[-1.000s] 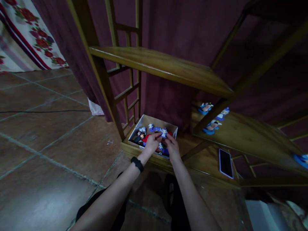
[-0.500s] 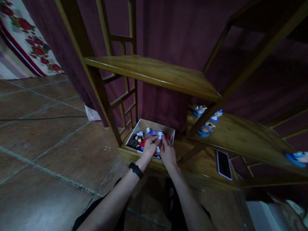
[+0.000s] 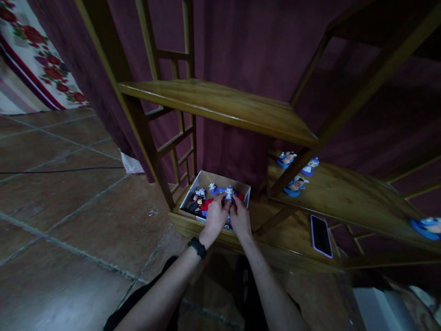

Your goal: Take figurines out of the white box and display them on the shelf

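Note:
Between the fingertips of both hands stands a small purple-and-white figurine (image 3: 229,193), upright over the box. My left hand (image 3: 217,214), with a dark band on its wrist, closes on its left side. From the right, my right hand (image 3: 240,218) pinches the same figurine. Below them is a shallow cardboard box (image 3: 244,189) with white outer sides, holding several figurines. Among these, a dark-haired figurine (image 3: 199,201) lies at the left, and a purple-and-white one (image 3: 212,187) sits near the back wall. The hands hide the front middle of the box.
The box rests on the bottom board of a wooden shelf unit (image 3: 220,103). A phone (image 3: 321,236) lies on that board to the right. Several figurines (image 3: 295,186) stand on a right-hand shelf. A slanting post (image 3: 285,177) partly blocks them. Purple curtain (image 3: 237,151) hangs behind.
The figurine between my hands is turned slightly and sits a little higher. My left hand has shifted slightly right, closer to my right hand.

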The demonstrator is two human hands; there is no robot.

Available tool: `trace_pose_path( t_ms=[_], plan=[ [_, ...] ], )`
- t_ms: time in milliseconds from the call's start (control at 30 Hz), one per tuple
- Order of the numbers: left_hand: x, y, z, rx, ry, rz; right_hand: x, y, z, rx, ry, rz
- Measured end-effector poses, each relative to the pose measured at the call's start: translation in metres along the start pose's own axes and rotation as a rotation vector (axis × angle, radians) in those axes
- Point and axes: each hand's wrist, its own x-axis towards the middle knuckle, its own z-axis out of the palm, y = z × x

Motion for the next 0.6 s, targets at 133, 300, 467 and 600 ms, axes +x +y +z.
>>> trace_pose_path(
  t_ms=[133,300,467,600],
  plan=[
    [-0.0008,0.0019,-0.002,0.078,-0.007,0.113,-0.0003,-0.0015,0.0006,-0.035,-0.027,-0.032],
    [-0.0026,0.0004,-0.0051,0.213,-0.047,0.174,0.0001,0.0004,0.0023,-0.088,-0.057,-0.058],
    [-0.0059,0.0,-0.0056,0.339,-0.086,0.2,0.0002,0.0047,0.0042,-0.15,-0.071,-0.068],
    [-0.0088,-0.0002,-0.0029,0.405,-0.107,0.215,0.0,0.005,0.0024,-0.232,-0.092,-0.087]
  ],
)
